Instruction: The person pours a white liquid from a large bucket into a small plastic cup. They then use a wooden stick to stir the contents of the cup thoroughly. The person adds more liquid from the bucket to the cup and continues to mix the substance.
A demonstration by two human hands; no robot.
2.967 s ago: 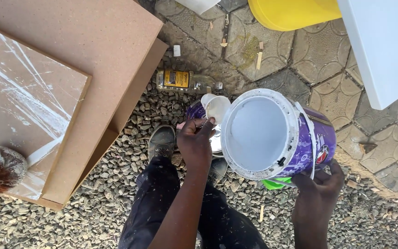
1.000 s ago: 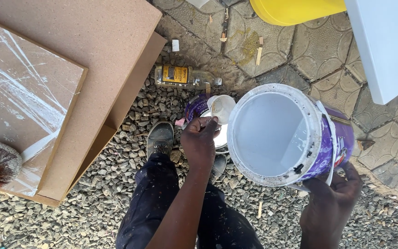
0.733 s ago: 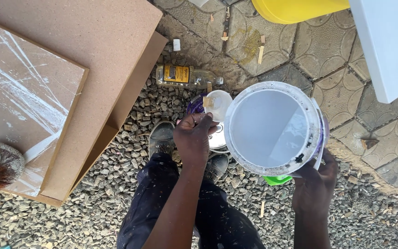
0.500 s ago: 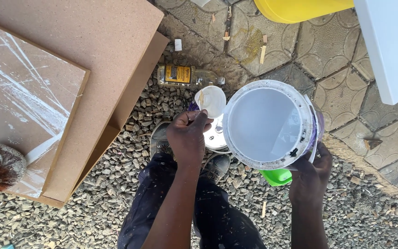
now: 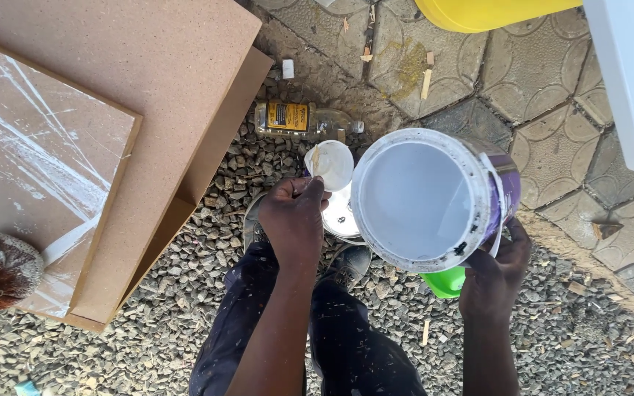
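Head view | right hand grip closed under tilted white paint bucket, mouth facing camera | left hand grip closed on small white cup, just beside bucket rim | advice: tilt slowly, keep cup steady.

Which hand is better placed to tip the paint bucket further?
Right. The right hand already grips the white-lined paint bucket from below; the left hand is occupied at the small container.
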